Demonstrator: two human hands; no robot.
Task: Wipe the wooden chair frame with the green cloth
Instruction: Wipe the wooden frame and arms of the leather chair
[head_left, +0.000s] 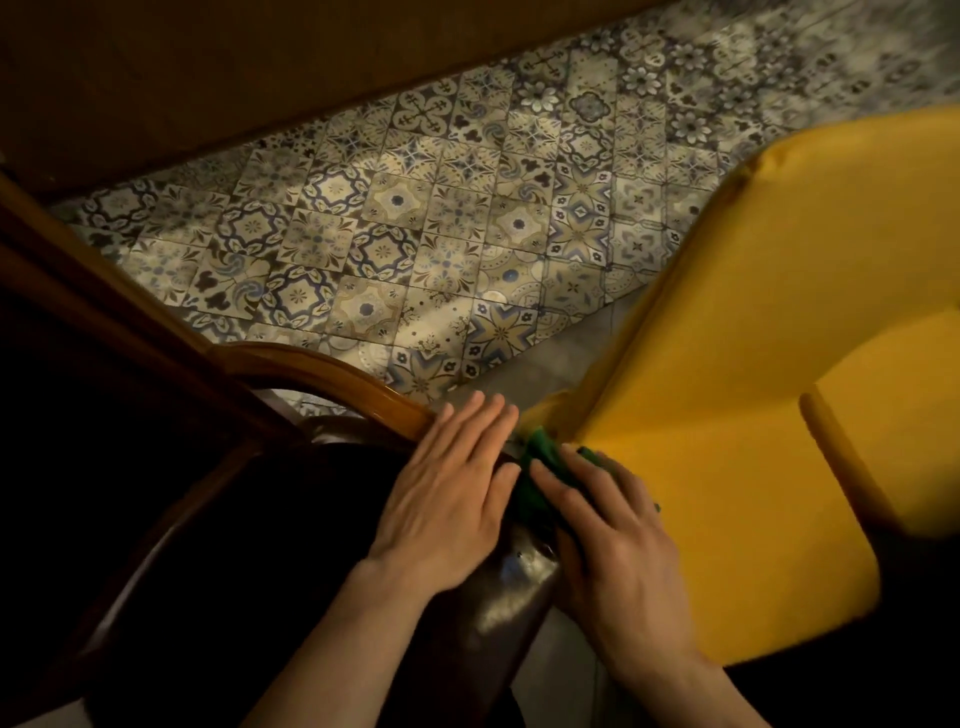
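Right hand (608, 535) presses green cloth (540, 457) beside wooden chair frame (332, 379)

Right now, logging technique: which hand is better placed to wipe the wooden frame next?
Right hand: it already holds the green cloth beside the wooden frame. The left hand lies flat, empty.

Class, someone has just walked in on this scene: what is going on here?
A person is cleaning a wooden chair from above. The right hand presses a green cloth against the chair's corner, beside a yellow cushioned seat. The left hand lies flat and empty on the chair's dark padded seat, seemingly steadying it. Patterned floor tiles lie beyond.
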